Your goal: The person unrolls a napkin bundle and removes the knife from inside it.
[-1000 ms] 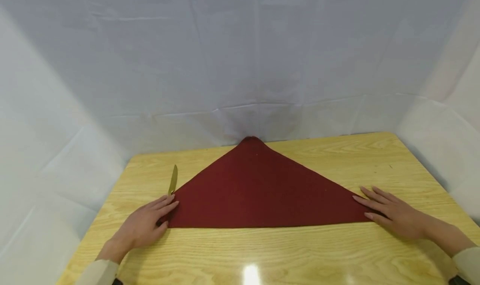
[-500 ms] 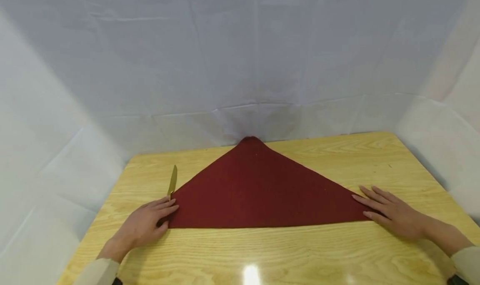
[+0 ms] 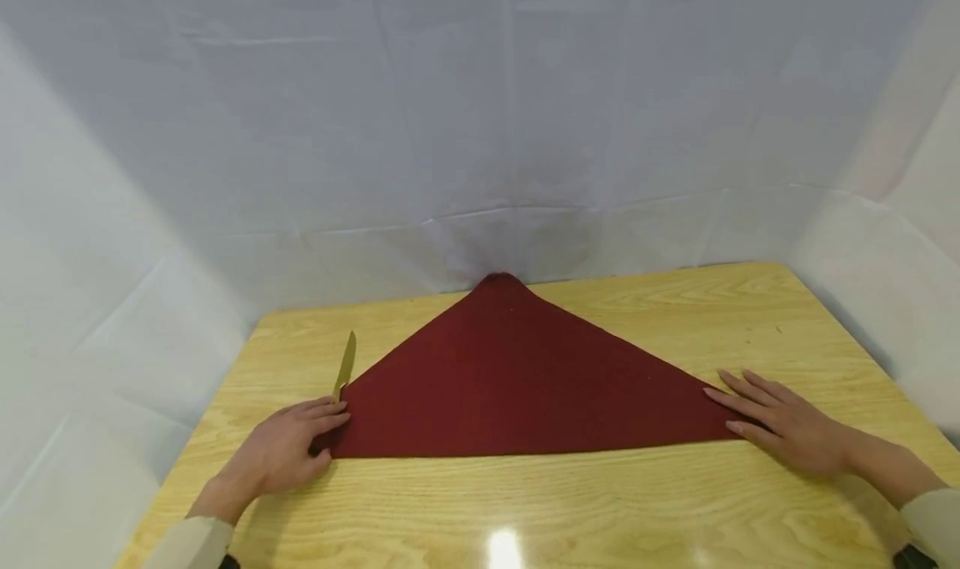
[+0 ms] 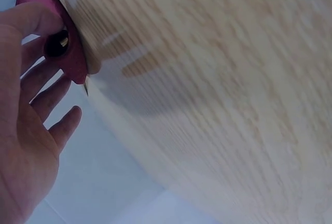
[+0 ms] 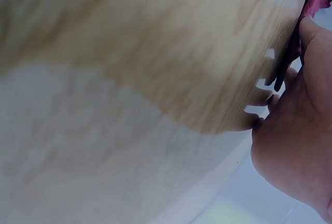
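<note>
A dark red cloth napkin (image 3: pixel 517 377) lies folded as a wide triangle, its long edge towards me and its peak at the far table edge. My left hand (image 3: pixel 281 452) holds the left corner between thumb and fingers; in the left wrist view the cloth (image 4: pixel 77 60) curls there around a dark hollow with a gold glint. A gold-coloured table knife (image 3: pixel 346 362) points away from me beside that corner, its near end hidden by my fingers or the cloth. My right hand (image 3: pixel 798 431) rests on the right corner with fingers extended.
The pale wooden table (image 3: pixel 525 502) extends in front of and beside the cloth. White sheeting (image 3: pixel 450 136) hangs behind the table and on both sides. Small dark specks (image 3: pixel 777 330) mark the wood at the far right.
My left hand has shifted slightly left and towards me, and the cloth's left corner has moved a little with it. The right hand stays at its corner.
</note>
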Motion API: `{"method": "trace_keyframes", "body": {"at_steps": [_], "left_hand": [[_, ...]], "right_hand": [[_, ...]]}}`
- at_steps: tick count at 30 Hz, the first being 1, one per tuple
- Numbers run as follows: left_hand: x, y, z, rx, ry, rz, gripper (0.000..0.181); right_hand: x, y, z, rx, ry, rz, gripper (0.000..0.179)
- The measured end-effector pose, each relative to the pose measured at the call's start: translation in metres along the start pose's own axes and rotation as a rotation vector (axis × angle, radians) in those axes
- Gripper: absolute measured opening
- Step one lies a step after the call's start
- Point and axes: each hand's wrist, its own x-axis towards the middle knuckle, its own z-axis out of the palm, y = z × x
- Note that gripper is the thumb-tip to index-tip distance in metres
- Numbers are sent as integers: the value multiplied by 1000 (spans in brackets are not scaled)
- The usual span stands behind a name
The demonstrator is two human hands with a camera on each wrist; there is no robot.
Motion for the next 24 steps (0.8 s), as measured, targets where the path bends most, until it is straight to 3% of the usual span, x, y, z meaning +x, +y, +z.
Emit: {"method": "trace_keyframes", "body": {"at_steps": [4, 13, 16, 20, 24], "left_hand": [[0, -2, -1, 15, -7, -3, 45], [-3, -5, -3, 36, 23, 4, 43], [-6, -6, -4, 37, 23, -6, 43], [-10, -8, -5, 34, 28, -24, 43], [-14, -11, -6, 15, 34, -32, 43]], "right_hand": [[0, 0, 0, 1, -12, 18, 42], [-1, -9, -7, 54, -116, 230, 40], [-1, -11, -8, 62, -131, 286, 48], [-3, -11, -8, 63, -146, 318, 54], [-4, -9, -7, 59, -141, 279, 48]]}}
